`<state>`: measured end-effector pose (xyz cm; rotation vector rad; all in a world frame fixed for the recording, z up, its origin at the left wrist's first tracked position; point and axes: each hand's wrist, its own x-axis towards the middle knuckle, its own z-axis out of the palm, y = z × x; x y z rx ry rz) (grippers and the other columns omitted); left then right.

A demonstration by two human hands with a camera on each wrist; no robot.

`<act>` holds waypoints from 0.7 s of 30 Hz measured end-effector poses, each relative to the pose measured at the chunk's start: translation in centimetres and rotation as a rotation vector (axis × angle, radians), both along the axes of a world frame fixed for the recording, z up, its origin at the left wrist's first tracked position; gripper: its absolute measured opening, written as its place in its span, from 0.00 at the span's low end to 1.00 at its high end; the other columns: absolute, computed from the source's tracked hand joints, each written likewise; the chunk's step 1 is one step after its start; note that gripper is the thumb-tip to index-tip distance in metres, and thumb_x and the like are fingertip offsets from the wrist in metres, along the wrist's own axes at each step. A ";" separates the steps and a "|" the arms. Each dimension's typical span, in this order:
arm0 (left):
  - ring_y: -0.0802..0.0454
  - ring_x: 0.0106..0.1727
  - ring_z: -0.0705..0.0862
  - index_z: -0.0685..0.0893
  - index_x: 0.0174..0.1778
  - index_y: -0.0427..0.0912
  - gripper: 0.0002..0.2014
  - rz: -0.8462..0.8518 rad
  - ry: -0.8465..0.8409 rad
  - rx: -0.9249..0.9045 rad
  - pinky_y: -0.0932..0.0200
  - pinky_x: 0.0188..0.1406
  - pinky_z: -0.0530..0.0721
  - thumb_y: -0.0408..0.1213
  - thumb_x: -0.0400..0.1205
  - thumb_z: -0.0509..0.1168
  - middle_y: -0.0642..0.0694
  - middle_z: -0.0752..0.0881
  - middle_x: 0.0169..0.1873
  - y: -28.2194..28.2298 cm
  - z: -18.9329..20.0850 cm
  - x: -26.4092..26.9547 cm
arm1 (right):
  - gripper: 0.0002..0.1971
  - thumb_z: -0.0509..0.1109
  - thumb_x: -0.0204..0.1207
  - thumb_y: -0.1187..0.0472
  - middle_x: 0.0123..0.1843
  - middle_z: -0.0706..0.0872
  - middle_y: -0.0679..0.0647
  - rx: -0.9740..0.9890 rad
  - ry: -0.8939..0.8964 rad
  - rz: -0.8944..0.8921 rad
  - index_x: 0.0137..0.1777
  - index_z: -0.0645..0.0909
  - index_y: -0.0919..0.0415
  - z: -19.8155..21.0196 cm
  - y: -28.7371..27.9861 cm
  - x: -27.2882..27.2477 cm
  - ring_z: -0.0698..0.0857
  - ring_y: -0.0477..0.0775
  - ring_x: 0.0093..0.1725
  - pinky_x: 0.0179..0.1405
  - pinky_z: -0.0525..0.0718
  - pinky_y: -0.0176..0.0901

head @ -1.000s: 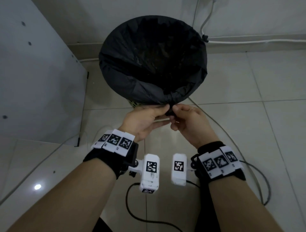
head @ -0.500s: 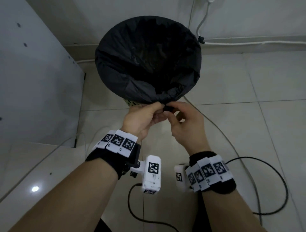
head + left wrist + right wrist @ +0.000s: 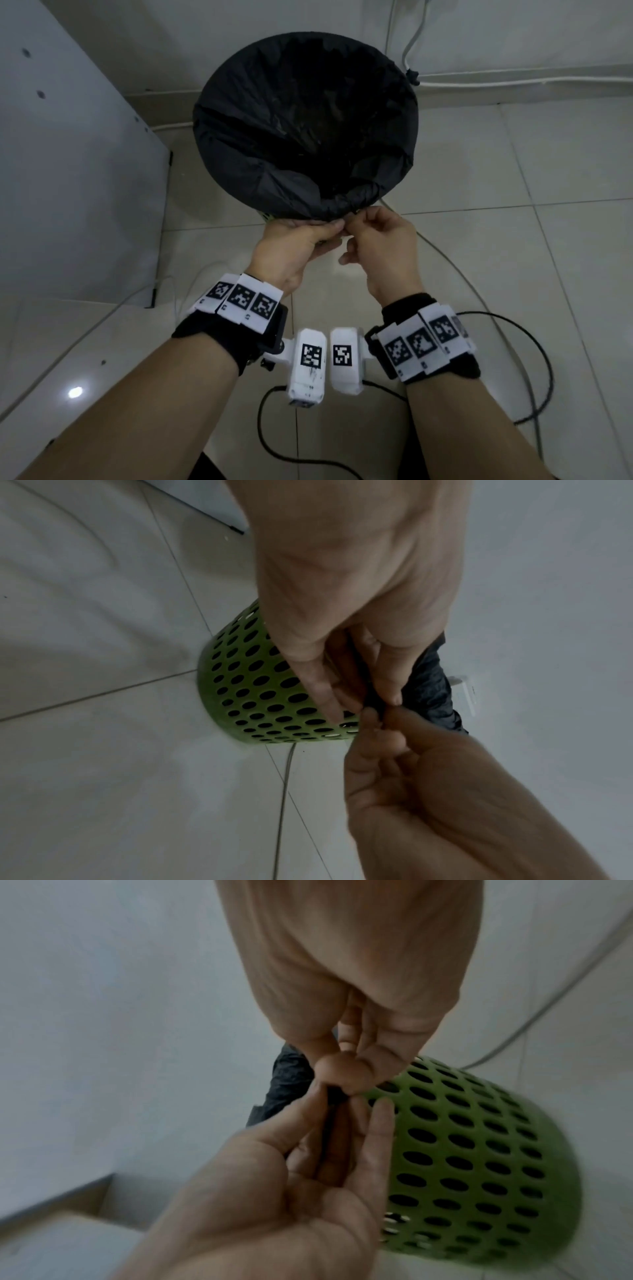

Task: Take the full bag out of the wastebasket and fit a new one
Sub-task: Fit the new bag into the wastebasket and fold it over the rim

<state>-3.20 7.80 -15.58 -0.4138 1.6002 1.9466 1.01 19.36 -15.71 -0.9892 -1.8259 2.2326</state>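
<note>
Head view: we see left hand and right hand together, pinching the black bag hem just ahead.
Wrist views: green perforated wastebasket wall.

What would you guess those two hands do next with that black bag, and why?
Probably work the knot loose. Both the left hand and the right hand pinch the gathered black bag at the near rim, where it is bunched tight over the green wastebasket. It likely must slacken before the bag lifts out.
</note>
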 end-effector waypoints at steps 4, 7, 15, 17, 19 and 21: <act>0.43 0.46 0.90 0.88 0.56 0.29 0.12 0.077 -0.060 0.083 0.48 0.55 0.90 0.24 0.77 0.73 0.34 0.92 0.47 0.2 -0.3 -0.2 | 0.08 0.67 0.79 0.73 0.39 0.88 0.56 0.300 0.138 0.175 0.52 0.87 0.69 -0.2 0.8 1.0 0.87 0.51 0.30 0.31 0.91 0.50; 0.48 0.42 0.89 0.87 0.60 0.28 0.15 0.075 -0.123 0.118 0.53 0.45 0.91 0.26 0.77 0.73 0.38 0.91 0.42 0.1 -0.3 -0.3 | 0.10 0.75 0.75 0.65 0.49 0.90 0.53 0.563 0.198 0.253 0.56 0.89 0.60 -1.2 1.2 1.3 0.87 0.52 0.42 0.37 0.91 0.52; 0.40 0.67 0.84 0.85 0.68 0.36 0.20 -0.136 -0.109 0.125 0.39 0.59 0.88 0.33 0.79 0.73 0.35 0.88 0.63 -1.1 -0.4 -0.8 | 0.06 0.71 0.77 0.68 0.37 0.85 0.51 0.779 0.257 0.305 0.40 0.83 0.60 -1.3 2.0 0.3 0.80 0.44 0.37 0.36 0.76 0.29; 0.38 0.68 0.85 0.83 0.70 0.33 0.19 -0.153 -0.082 0.165 0.40 0.65 0.85 0.30 0.82 0.70 0.33 0.86 0.66 -1.2 -0.6 -0.7 | 0.10 0.68 0.81 0.67 0.34 0.85 0.51 0.610 0.146 0.336 0.38 0.81 0.58 -1.4 1.8 0.2 0.80 0.47 0.33 0.34 0.78 0.34; 0.39 0.63 0.88 0.84 0.67 0.29 0.18 -0.152 -0.063 0.158 0.45 0.65 0.86 0.30 0.82 0.69 0.32 0.88 0.63 -0.9 -0.7 -0.4 | 0.13 0.64 0.85 0.68 0.30 0.81 0.52 0.153 0.062 0.311 0.37 0.80 0.60 -1.4 1.7 0.2 0.77 0.48 0.27 0.26 0.76 0.40; 0.44 0.51 0.90 0.87 0.60 0.28 0.14 -0.139 -0.048 0.116 0.50 0.61 0.87 0.30 0.81 0.71 0.36 0.91 0.52 -0.5 -0.7 0.1 | 0.14 0.60 0.86 0.70 0.29 0.77 0.54 -0.383 0.020 0.238 0.38 0.79 0.65 -1.2 1.6 0.3 0.73 0.46 0.24 0.19 0.70 0.36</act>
